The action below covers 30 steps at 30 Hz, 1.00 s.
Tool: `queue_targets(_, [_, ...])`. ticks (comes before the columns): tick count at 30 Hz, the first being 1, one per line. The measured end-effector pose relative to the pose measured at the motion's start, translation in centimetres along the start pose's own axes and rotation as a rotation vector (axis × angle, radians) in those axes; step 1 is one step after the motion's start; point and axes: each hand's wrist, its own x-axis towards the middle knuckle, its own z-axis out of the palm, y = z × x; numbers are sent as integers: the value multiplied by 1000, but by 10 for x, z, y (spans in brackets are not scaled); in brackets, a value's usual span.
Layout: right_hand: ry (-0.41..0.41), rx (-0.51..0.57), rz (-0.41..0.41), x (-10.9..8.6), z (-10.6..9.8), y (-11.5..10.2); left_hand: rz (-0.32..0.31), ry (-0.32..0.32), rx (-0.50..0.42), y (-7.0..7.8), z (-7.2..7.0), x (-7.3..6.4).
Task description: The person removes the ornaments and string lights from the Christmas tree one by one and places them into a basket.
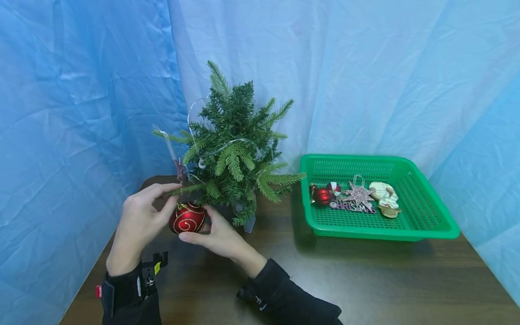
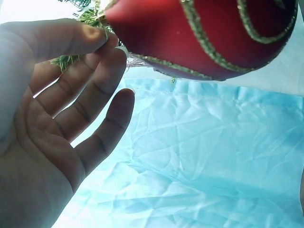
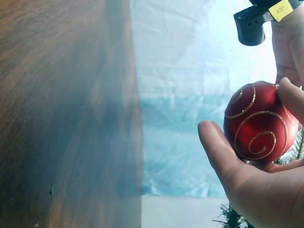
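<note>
A red Christmas bauble with gold glitter swirls hangs at the lower left of a small artificial Christmas tree. My right hand cups it from below and the right, the thumb near its underside. Just above the bauble, my left hand pinches the tip of a low green branch between thumb and forefinger. In the left wrist view, that pinch lies right beside the bauble's gold top, and the other fingers are loosely bent. The bauble's hanging loop is hidden by the fingers.
A pink glitter ornament hangs by a white ribbon on the tree's left. Right of the tree, a green plastic basket holds several ornaments, including a pink star and a small red ball. Blue curtains surround the wooden table.
</note>
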Motion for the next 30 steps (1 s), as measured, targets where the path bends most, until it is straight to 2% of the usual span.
queue_targets(18, [6,-8,-23,-2,2,-5,9,-26,5,2,-4,0])
queue_targets(30, [57,25,-23,-4,10,-5,32,16,10,3,-4,2])
